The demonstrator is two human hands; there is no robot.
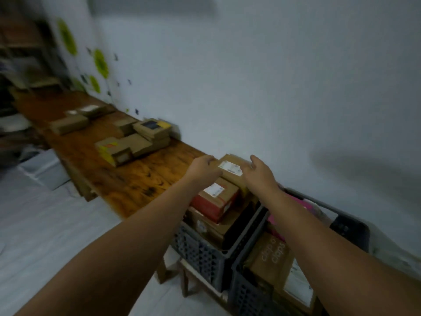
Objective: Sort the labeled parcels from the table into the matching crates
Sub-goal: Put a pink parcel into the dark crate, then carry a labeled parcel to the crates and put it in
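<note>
Both arms bare, extended forward, forearms converging. Left hand (pixel 203 167): back up, fingers curled over left edge of parcel (pixel 230 167). Right hand (pixel 259 171): back up, thumb raised, fingers bent against parcel's right edge. Hands level, apart, parcel held between them.

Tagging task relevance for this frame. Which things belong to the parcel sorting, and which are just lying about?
Job: labeled parcel held by left hand and right hand; loose parcels on the table; left crate; right crate.
Lying about: green wall decals; shelves far left; pale box on the floor.
</note>
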